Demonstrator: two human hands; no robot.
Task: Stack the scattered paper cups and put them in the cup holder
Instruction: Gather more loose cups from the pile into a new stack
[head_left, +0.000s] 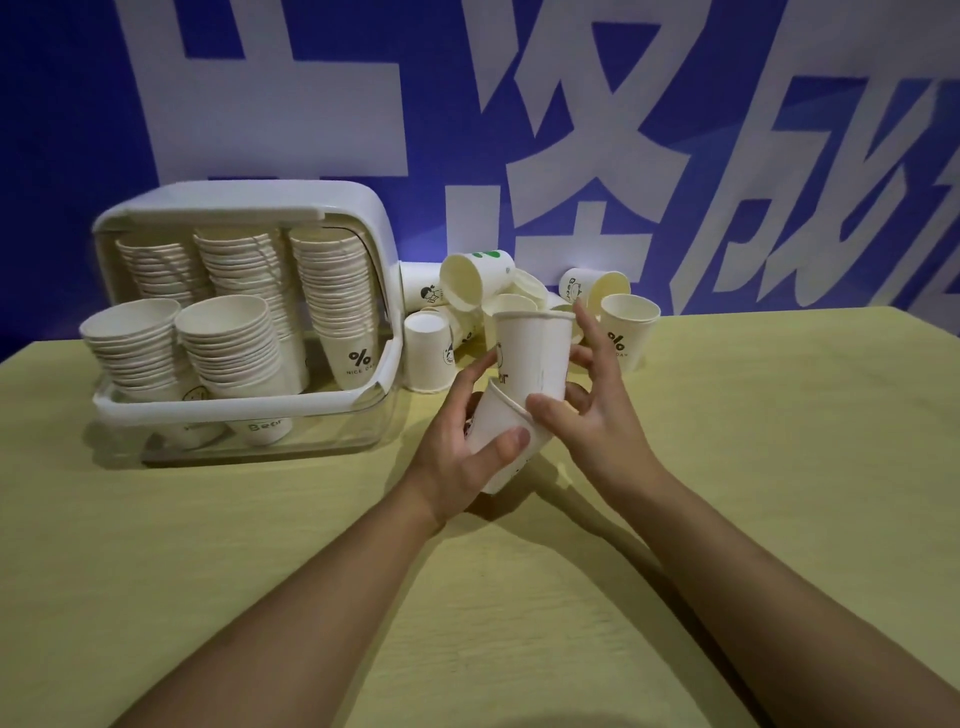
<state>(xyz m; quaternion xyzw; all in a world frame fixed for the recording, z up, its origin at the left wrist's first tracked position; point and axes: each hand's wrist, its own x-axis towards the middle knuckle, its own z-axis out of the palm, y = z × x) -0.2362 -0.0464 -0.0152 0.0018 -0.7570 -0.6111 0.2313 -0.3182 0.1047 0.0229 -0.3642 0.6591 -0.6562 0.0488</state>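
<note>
Two bare forearms reach forward over the yellow table (753, 441), and the hands meet just above it with a cup in each. The left hand (462, 441) is wrapped around the lower cup (501, 431), thumb pressed across its front wall and fingers curled behind; this cup is tilted, its mouth facing up and to the right. The right hand (597, 410) pinches the upper cup (532, 356) loosely, thumb against its base on the near side and the other fingers spread along its far side. That cup stands nearly upright, its bottom at the rim of the lower one, so the two long axes meet at an angle; nesting will likely need the lower cup tipped upright or the upper one leaned to match. Whether the base has already entered the mouth I cannot tell. Beyond the hands, near the wall, lies the pile of scattered cups (498, 301), some on their sides, one upside down, one upright at the right. Well to the left, closer to the left hand, stands the cup holder (249, 410), already crowded with tall stacks.
</note>
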